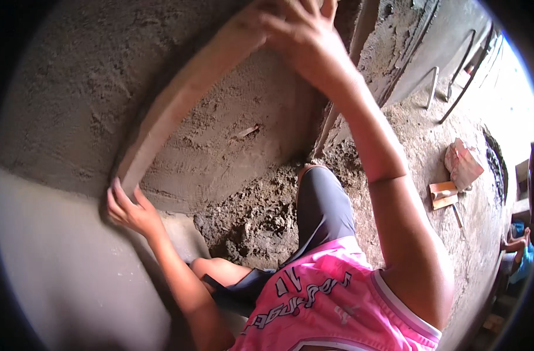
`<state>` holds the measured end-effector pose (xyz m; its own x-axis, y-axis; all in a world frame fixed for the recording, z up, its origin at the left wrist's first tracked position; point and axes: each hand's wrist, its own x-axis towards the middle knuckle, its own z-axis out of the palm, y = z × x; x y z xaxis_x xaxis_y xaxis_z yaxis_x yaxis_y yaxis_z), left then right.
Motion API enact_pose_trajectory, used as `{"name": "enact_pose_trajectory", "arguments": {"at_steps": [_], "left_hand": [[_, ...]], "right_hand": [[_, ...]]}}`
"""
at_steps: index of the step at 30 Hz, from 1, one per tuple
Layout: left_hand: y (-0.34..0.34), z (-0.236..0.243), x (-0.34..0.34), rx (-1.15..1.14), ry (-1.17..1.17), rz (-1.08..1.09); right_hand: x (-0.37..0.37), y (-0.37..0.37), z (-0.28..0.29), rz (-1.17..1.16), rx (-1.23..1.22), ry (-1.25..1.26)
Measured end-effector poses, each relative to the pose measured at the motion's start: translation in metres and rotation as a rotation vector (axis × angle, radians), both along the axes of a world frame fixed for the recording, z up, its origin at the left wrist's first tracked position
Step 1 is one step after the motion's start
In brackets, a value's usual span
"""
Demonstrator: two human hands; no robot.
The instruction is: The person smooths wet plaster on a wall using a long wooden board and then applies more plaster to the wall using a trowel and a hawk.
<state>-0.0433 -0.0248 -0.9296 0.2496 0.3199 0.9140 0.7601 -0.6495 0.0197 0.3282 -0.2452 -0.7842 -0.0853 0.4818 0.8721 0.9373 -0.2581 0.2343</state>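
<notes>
With both arms (375,131) outstretched, the right hand (305,32) grips the upper end of a long bar (184,93) slanting across the dark plaster (74,88), and the left hand (130,208) its lower end, near the plaster's bottom edge.

Over on the rough grey-brown floor (420,149), a crumpled pinkish-white sack (463,162) lies just beside a flat tan rectangular piece (443,195); farther off I see a pale hooked metal bar (432,88).
</notes>
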Motion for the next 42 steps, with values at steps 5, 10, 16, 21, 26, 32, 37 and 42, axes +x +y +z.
{"name": "enact_pose_trajectory", "arguments": {"at_steps": [5,10,16,21,26,32,37,42], "left_hand": [[-0.004,-0.05,-0.003,-0.06,0.091,0.025],[0.002,-0.102,-0.034,-0.106,0.178,0.028],[-0.008,-0.05,-0.017,-0.079,-0.038,0.029],[-0.004,0.037,0.03,0.081,-0.226,-0.027],[0.002,0.04,0.03,0.091,-0.246,-0.031],[-0.006,-0.008,0.011,0.041,-0.064,0.049],[-0.002,-0.057,-0.011,-0.049,0.045,0.115],[-0.005,-0.097,-0.028,-0.128,0.137,0.101]], "right_hand": [[-0.003,-0.012,-0.083,-0.075,-0.087,0.083],[-0.017,0.001,-0.163,0.004,-0.088,0.144],[-0.03,0.002,-0.058,0.026,0.02,0.049],[-0.001,0.011,0.067,0.0,0.22,-0.111],[-0.002,0.006,0.089,0.156,0.215,-0.172],[0.002,0.005,-0.007,0.087,0.152,-0.021],[-0.018,0.011,-0.092,-0.008,0.076,0.165],[-0.036,0.012,-0.206,-0.05,0.014,0.338]]}}
